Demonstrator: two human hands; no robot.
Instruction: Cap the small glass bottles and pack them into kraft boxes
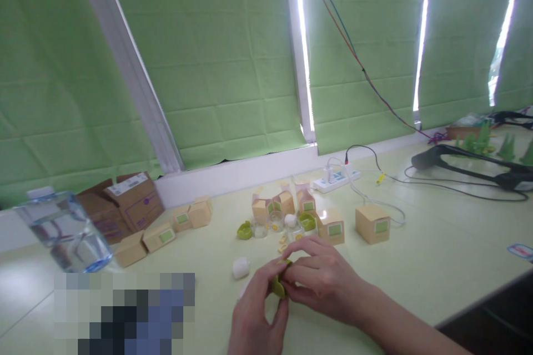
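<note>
Both my hands meet low in the middle of the view over a pale green table (437,266). My left hand (256,316) and my right hand (320,280) pinch a small yellow-green lid (278,287) between their fingertips. Just beyond them lie a white cotton ball (240,267), small glass jars (275,223), another green lid (244,230) and small tan pieces. Little tan cardboard boxes with green labels (333,227) cluster behind the jars.
A clear water bottle (66,230) stands at the left beside brown cartons (133,199). A white power strip (335,180) with cables lies by the window sill. Black headgear (470,163) and green figures (483,141) sit at the far right. The table's edge runs at lower right.
</note>
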